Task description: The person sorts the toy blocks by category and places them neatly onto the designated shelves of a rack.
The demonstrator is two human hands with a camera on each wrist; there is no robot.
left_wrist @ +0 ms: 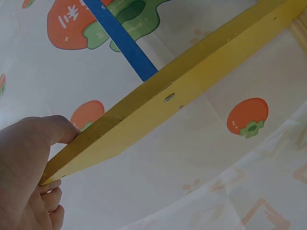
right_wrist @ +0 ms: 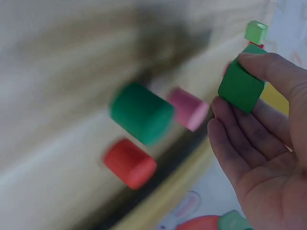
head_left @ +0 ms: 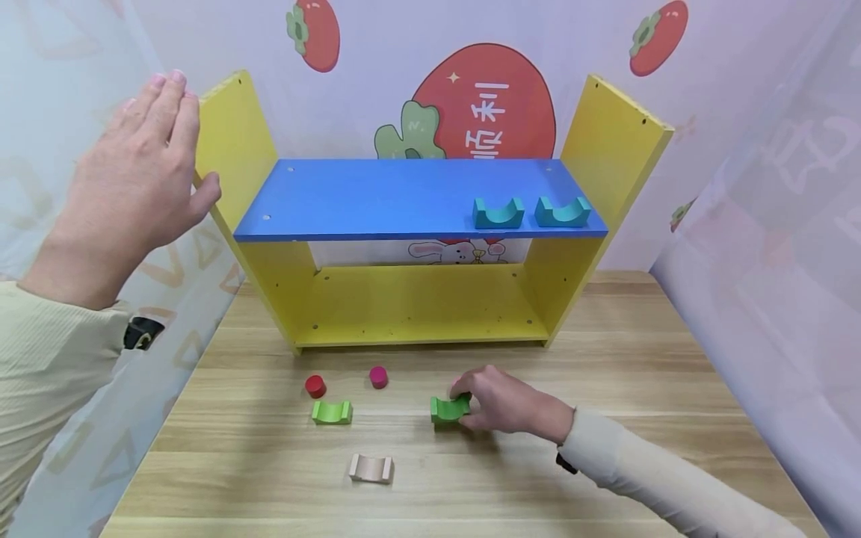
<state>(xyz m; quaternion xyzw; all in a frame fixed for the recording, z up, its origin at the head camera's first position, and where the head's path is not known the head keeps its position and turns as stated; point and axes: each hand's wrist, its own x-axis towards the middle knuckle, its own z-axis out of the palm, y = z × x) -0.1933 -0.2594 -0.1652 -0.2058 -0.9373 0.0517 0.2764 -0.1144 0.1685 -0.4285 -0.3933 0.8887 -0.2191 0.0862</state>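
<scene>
My right hand (head_left: 501,401) pinches a dark green block with a curved hollow (head_left: 445,410), just over the table; the thumb and fingers hold its side in the right wrist view (right_wrist: 241,87). A green cylinder (right_wrist: 142,114), a pink cylinder (right_wrist: 188,109) and a red cylinder (right_wrist: 129,163) appear near that hand, blurred. At the upper left, my left hand (head_left: 137,168) is at the yellow side panel (head_left: 235,123) of a shelf. In the left wrist view, the panel's end lies between the thumb and the fingers.
Two teal hollowed blocks (head_left: 498,214) stand on the blue shelf board (head_left: 377,198), toward its right end. On the table lie a light green hollowed block (head_left: 332,413), a beige one (head_left: 371,469), a red cylinder (head_left: 315,386) and a magenta cylinder (head_left: 378,377).
</scene>
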